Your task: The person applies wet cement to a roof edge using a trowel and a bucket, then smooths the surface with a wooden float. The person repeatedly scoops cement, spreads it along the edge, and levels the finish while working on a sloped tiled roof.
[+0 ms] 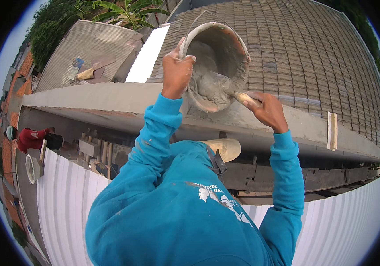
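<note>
A mortar-smeared bucket (238, 42) with a wire handle tips toward me above the concrete ledge. My left hand (177, 71) is closed on its left rim. Grey wet mortar (205, 82) lies inside, along the bucket's lower wall. My right hand (265, 108) grips the wooden handle of a trowel (244, 98) at the bucket's lower right edge. The trowel's blade is down in the mortar, mostly covered by it. Blue sleeves cover both my arms.
The concrete ledge (97, 95) runs across in front of me, with a tiled roof (305, 53) beyond. A wooden strip (332, 131) hangs over it at right. White corrugated sheets (66, 199) lie behind me. At far left are a person in red (31, 138) and another bucket (33, 168).
</note>
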The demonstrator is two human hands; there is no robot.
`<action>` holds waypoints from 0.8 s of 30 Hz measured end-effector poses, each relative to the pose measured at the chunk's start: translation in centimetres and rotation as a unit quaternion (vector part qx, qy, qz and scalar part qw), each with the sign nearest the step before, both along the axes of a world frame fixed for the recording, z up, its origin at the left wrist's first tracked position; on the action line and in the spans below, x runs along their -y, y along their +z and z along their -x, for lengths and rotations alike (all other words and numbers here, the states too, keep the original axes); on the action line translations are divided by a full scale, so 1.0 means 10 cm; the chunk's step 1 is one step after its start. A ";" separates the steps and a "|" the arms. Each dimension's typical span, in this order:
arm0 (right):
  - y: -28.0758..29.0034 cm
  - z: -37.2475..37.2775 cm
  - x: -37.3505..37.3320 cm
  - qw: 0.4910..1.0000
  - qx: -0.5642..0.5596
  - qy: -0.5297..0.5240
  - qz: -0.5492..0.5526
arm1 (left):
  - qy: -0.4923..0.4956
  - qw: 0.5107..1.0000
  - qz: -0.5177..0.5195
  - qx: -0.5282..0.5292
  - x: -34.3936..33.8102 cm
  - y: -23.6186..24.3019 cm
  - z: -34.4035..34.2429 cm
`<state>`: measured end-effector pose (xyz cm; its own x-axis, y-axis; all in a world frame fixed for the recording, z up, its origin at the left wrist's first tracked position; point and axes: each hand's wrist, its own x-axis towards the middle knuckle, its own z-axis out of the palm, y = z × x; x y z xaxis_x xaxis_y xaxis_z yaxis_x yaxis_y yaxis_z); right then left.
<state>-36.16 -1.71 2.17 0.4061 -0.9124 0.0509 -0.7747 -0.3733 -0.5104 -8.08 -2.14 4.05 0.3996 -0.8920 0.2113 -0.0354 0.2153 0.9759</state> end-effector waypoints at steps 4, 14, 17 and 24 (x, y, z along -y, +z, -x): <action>-0.11 0.03 0.11 0.983 0.090 -0.021 -0.156 | 0.061 0.996 0.041 -0.046 -0.02 0.00 -0.14; 0.25 0.28 0.09 0.973 0.133 -0.017 -0.188 | 0.153 0.981 0.002 -0.121 -0.10 -0.06 -0.59; 0.22 0.39 0.03 0.975 0.131 -0.007 -0.179 | 0.186 0.973 -0.001 -0.139 -0.16 -0.08 -0.75; -0.23 0.64 -0.13 0.995 0.084 0.039 -0.033 | 0.305 0.937 0.001 -0.169 -0.34 -0.10 -1.22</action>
<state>-42.55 -0.46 -0.08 0.4672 -0.8817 0.0653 -0.6454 -0.3906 -0.6564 4.14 1.22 3.06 0.8797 -0.4752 -0.0184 0.1590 0.2574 0.9532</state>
